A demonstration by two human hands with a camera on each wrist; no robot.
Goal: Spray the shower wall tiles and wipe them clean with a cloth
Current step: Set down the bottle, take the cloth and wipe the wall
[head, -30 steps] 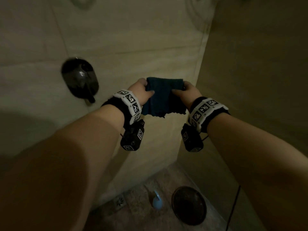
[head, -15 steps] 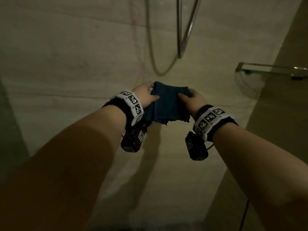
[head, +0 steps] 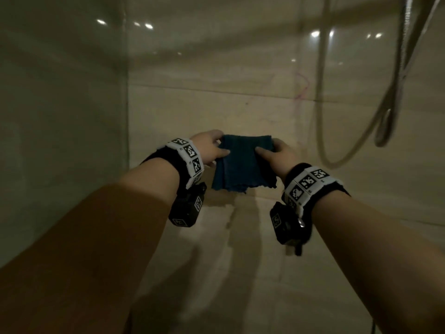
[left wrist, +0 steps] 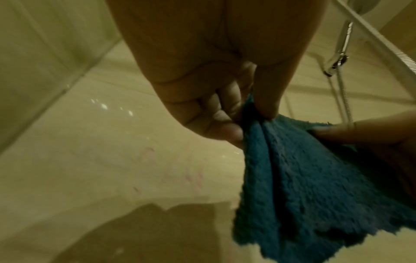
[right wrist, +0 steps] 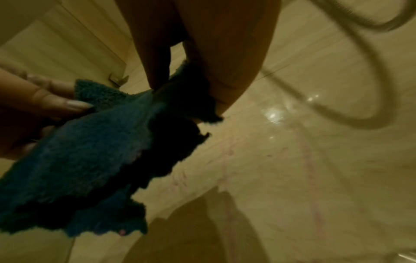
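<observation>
Beige, glossy wall tiles (head: 216,109) fill the dim shower, with small light reflections high up and faint pink streaks on the tile ahead. Held up in front of them is the cloth (head: 243,162), a folded dark teal piece of fuzzy microfibre with a ragged lower edge that hangs free. It is stretched between both hands, near the wall; whether it touches the tiles cannot be told.

At the cloth's left top corner, the left hand (head: 209,148) pinches the fabric, its grip closed on the cloth with the thumb on the near face and the curled fingers (left wrist: 216,117) behind. At the right top corner the right hand (head: 277,154) does the same, thumb laid across the near face, its grip grasping the cloth. Each wrist wears a black band with white square markers and a small black camera slung beneath.

A grey shower hose (head: 322,112) hangs in a loop on the wall to the right of the hands. To the left stands a glass panel (head: 62,116), meeting the tiled wall at a vertical edge. Shadows of the arms and cloth fall on the tiles below the hands.
</observation>
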